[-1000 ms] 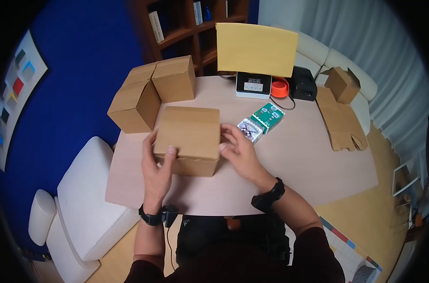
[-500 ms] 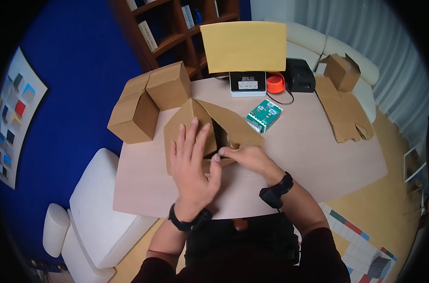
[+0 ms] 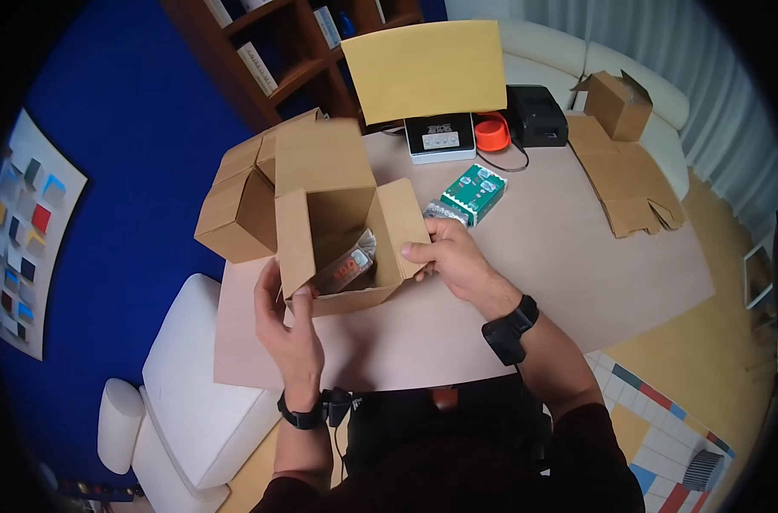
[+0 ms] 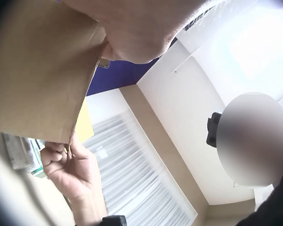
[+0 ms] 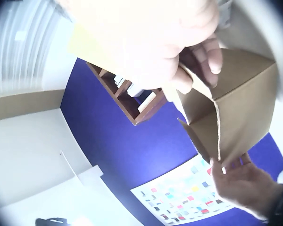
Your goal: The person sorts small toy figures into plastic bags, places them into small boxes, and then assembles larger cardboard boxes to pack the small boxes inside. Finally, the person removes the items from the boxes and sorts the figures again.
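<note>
A cardboard box [image 3: 354, 303] stands open on the table before me, its lid flap [image 3: 325, 158] raised at the back and side flaps spread. Inside lies a clear plastic packet [image 3: 344, 272] with red lettering. My left hand [image 3: 293, 342] grips the near left corner, thumb on the left flap's [image 3: 294, 244] lower end and fingers along the outside. With thumb and fingers my right hand [image 3: 467, 267] pinches the right flap [image 3: 399, 221]. The left wrist view shows the box's outer wall [image 4: 37, 75] close up; the right wrist view shows the left hand [image 5: 245, 186] under the box's corner.
Closed cardboard boxes [image 3: 239, 214] stand at the back left. Right of the open box lie a green box [image 3: 474, 195] and a silvery packet [image 3: 444, 214]. Behind are a yellow sheet [image 3: 427, 73], a white-edged device [image 3: 440, 141], an orange object [image 3: 492, 135] and flattened cardboard [image 3: 624, 179].
The box was closed, then tilted and partly opened; now it stands upright with flaps spread and the packet showing. My left hand went from its flat side to the near left corner.
</note>
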Demonstrator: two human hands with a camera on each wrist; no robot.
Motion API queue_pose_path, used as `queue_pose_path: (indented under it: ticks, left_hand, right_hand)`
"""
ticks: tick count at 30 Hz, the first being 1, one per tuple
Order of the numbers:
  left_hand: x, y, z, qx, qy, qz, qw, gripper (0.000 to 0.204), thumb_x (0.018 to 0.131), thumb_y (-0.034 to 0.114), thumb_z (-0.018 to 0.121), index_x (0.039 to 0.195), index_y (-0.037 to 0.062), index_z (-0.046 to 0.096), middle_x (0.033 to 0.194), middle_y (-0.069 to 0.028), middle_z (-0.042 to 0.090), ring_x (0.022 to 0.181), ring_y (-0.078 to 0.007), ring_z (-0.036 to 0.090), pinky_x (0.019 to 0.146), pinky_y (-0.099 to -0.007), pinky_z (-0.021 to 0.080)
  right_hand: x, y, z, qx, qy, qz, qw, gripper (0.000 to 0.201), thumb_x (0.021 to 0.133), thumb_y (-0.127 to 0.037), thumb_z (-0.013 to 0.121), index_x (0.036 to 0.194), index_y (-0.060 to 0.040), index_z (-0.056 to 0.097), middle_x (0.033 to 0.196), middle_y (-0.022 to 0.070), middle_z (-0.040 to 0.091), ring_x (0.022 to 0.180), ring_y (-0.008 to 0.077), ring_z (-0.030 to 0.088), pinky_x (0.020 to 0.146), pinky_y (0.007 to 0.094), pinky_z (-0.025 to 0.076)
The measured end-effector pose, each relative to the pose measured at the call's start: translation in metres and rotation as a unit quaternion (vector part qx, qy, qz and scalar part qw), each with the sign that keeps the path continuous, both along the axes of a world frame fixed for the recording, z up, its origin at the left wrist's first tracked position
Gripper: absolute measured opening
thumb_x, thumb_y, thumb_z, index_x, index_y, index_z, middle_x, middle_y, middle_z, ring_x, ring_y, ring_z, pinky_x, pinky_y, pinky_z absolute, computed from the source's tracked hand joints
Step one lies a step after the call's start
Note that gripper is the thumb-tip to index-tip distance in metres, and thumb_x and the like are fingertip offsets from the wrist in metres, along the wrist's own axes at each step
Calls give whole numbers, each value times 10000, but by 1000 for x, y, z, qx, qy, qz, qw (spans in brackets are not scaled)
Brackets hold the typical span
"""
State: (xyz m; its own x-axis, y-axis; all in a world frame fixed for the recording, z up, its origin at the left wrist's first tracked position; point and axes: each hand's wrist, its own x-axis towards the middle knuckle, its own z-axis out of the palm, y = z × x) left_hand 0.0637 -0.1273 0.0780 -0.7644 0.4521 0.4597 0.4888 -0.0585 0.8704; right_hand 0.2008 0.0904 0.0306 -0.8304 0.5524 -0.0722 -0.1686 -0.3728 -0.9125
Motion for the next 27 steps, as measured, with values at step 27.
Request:
queue_pose_path:
  ticks: [27]
  left_hand:
    - [-61, 148, -102, 112, -463, -386, 790, 395, 1116, 378, 580, 1401, 105, 599, 1370, -109, 678, 1248, -231, 665, 1025, -410, 584]
  right_hand:
    - [72, 33, -24, 834, -5, -219, 506, 170, 766, -76, 680, 935, -64, 694, 913, 51, 638, 890, 234, 636, 723, 339, 558]
